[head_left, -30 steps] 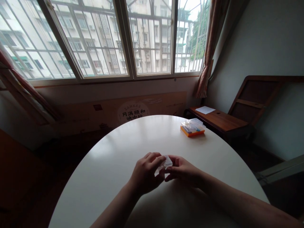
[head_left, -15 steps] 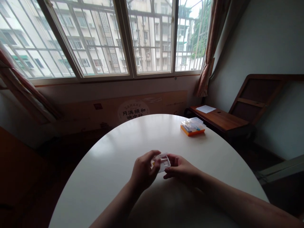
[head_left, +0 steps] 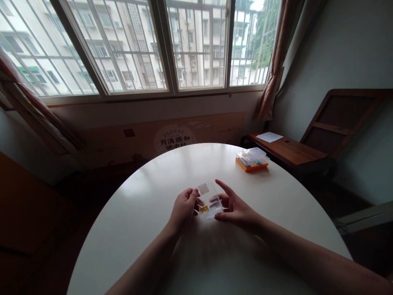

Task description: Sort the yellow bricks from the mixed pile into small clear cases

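A small clear plastic box point(head_left: 215, 210) is held between both hands above the table, its hinged lid point(head_left: 204, 189) swung up and back. Small yellow pieces point(head_left: 204, 209) lie in its left part; their kind is too small to make out. My left hand point(head_left: 183, 207) grips the box's left side, with the thumb near the hinge. From the right, my right hand point(head_left: 235, 207) holds the box between the thumb at the near edge and fingers behind it, while its index finger is stretched out beside the lid.
A round white table point(head_left: 138, 229) is under the hands. At its far right edge sits an orange case with clear trays on top point(head_left: 252, 159). Behind it stands a wooden bench point(head_left: 294, 151) with a paper sheet point(head_left: 269, 137). Barred windows are ahead.
The box's lid has been opened and now stands up at the back, showing the yellow pieces. My right index finger has lifted away. The view has shifted slightly.
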A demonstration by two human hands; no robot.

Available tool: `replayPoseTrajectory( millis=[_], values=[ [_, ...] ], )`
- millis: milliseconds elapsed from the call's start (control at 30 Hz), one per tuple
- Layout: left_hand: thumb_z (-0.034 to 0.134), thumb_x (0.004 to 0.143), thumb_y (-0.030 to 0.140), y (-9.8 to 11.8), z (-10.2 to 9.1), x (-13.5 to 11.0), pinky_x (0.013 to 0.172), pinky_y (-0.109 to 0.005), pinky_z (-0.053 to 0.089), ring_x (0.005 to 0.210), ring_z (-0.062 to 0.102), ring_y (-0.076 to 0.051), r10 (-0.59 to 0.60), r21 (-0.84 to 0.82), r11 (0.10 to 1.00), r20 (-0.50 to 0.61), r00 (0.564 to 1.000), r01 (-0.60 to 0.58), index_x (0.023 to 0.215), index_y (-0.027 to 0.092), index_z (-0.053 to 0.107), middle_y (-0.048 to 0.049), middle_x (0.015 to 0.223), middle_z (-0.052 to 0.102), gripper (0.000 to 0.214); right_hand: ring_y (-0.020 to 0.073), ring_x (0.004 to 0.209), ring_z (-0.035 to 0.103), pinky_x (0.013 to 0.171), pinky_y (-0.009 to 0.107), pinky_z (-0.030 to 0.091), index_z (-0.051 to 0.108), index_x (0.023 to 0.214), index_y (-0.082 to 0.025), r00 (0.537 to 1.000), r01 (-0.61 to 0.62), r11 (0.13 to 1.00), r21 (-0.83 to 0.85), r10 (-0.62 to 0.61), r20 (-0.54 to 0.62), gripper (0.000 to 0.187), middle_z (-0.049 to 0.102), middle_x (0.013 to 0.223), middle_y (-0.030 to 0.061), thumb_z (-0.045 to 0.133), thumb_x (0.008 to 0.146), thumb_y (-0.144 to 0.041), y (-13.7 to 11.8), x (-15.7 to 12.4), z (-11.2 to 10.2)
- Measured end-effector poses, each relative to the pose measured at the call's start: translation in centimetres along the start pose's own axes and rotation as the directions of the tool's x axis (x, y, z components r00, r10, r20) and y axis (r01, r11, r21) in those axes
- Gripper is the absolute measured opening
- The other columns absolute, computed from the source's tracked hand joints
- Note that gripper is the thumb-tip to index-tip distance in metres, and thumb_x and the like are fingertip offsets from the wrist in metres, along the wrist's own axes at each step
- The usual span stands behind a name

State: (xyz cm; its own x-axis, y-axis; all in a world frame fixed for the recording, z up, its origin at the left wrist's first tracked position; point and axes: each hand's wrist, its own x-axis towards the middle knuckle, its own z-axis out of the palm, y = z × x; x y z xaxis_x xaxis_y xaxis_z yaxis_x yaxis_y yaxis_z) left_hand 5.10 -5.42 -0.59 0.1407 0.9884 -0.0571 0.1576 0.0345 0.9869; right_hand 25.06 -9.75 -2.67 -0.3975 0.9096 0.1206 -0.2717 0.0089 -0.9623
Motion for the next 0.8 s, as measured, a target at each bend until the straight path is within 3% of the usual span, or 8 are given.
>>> replayPoseTrajectory(
  millis=[167, 233, 300, 367, 433, 500, 667, 800],
  values=[
    [0.041, 0.089, 0.055, 0.0, -0.7, 0.1, 0.061, -0.032, 0.051, 0.067, 0.066, -0.021, 0.140, 0.290, 0.945, 0.051, 0.989, -0.149, 0.077, 0.018, 0.060, -0.0056, 0.070, 0.068, 0.044, 0.0224, 0.105, 0.063, 0.090, 0.041, 0.054, 0.049, 0.138, -0.029, 0.996, 0.072, 0.975, -0.210, -0.059, 0.066, 0.069, 0.059, 0.121, 0.0080, 0.080, 0.076, -0.023, -0.8, -0.4, 0.1],
    [0.033, 0.093, 0.057, 0.4, -1.0, -0.1, 0.078, -0.039, 0.052, 0.083, 0.067, -0.025, 0.223, 0.489, 0.834, 0.124, 0.967, -0.255, 0.083, 0.018, 0.066, -0.0092, 0.084, 0.072, 0.052, 0.0214, 0.103, 0.064, 0.091, 0.041, 0.054, 0.050, 0.137, -0.027, 0.997, 0.075, 0.958, -0.277, -0.066, 0.041, 0.066, 0.061, 0.120, 0.0080, 0.078, 0.077, -0.022, -1.1, -0.4, 0.0],
    [0.032, 0.093, 0.060, 0.6, -1.0, -0.4, 0.098, -0.046, 0.045, 0.111, 0.062, -0.030, 0.259, 0.645, 0.678, 0.238, 0.936, -0.352, 0.105, 0.018, 0.069, -0.0134, 0.114, 0.070, 0.058, 0.0208, 0.101, 0.065, 0.092, 0.042, 0.054, 0.049, 0.138, -0.026, 0.995, 0.100, 0.935, -0.342, -0.103, 0.010, 0.065, 0.061, 0.119, 0.0082, 0.076, 0.078, -0.020, -1.2, -0.3, -0.4],
    [0.040, 0.088, 0.066, 0.3, -0.8, -0.6, 0.113, -0.054, 0.028, 0.136, 0.042, -0.035, 0.213, 0.761, 0.509, 0.341, 0.916, -0.402, 0.132, 0.015, 0.058, -0.0170, 0.144, 0.052, 0.070, 0.0209, 0.103, 0.064, 0.092, 0.042, 0.055, 0.049, 0.138, -0.026, 0.984, 0.145, 0.882, -0.448, -0.176, -0.027, 0.065, 0.060, 0.121, 0.0087, 0.073, 0.078, -0.017, -1.3, -0.3, -0.9],
    [0.047, 0.081, 0.073, -0.4, -0.3, -0.8, 0.118, -0.059, 0.014, 0.147, 0.023, -0.037, 0.122, 0.829, 0.368, 0.405, 0.906, -0.420, 0.148, 0.012, 0.040, -0.0189, 0.157, 0.031, 0.091, 0.0216, 0.108, 0.061, 0.093, 0.041, 0.055, 0.049, 0.138, -0.028, 0.962, 0.201, 0.782, -0.590, -0.271, -0.031, 0.065, 0.057, 0.127, 0.0087, 0.069, 0.078, -0.013, -1.4, -0.3, -1.3],
    [0.046, 0.080, 0.076, -1.1, 0.1, -0.9, 0.119, -0.058, 0.009, 0.149, 0.016, -0.037, 0.074, 0.852, 0.293, 0.432, 0.899, -0.434, 0.153, 0.009, 0.029, -0.0189, 0.160, 0.023, 0.100, 0.0223, 0.116, 0.058, 0.097, 0.042, 0.053, 0.049, 0.139, -0.031, 0.940, 0.249, 0.645, -0.722, -0.341, 0.020, 0.066, 0.054, 0.131, 0.0081, 0.063, 0.079, -0.007, -1.4, -0.3, -1.4],
    [0.042, 0.083, 0.074, -1.9, 0.6, -0.9, 0.119, -0.058, 0.009, 0.149, 0.016, -0.035, 0.099, 0.867, 0.257, 0.415, 0.905, -0.426, 0.152, 0.013, 0.033, -0.0175, 0.159, 0.028, 0.092, 0.0216, 0.120, 0.055, 0.099, 0.040, 0.051, 0.051, 0.139, -0.031, 0.904, 0.324, 0.312, -0.893, -0.380, 0.196, 0.067, 0.054, 0.135, 0.0081, 0.050, 0.081, 0.003, -1.2, -0.2, -0.5],
    [0.043, 0.084, 0.072, -2.3, 0.6, -0.9, 0.120, -0.057, 0.007, 0.150, 0.014, -0.033, 0.114, 0.862, 0.265, 0.416, 0.902, -0.431, 0.154, 0.020, 0.030, -0.0125, 0.161, 0.023, 0.088, 0.0238, 0.118, 0.055, 0.096, 0.044, 0.051, 0.058, 0.132, -0.028, 0.838, 0.417, 0.055, -0.907, -0.410, 0.361, 0.060, 0.058, 0.134, 0.0091, 0.045, 0.083, 0.004, -1.2, -0.3, 0.4]
  ],
)
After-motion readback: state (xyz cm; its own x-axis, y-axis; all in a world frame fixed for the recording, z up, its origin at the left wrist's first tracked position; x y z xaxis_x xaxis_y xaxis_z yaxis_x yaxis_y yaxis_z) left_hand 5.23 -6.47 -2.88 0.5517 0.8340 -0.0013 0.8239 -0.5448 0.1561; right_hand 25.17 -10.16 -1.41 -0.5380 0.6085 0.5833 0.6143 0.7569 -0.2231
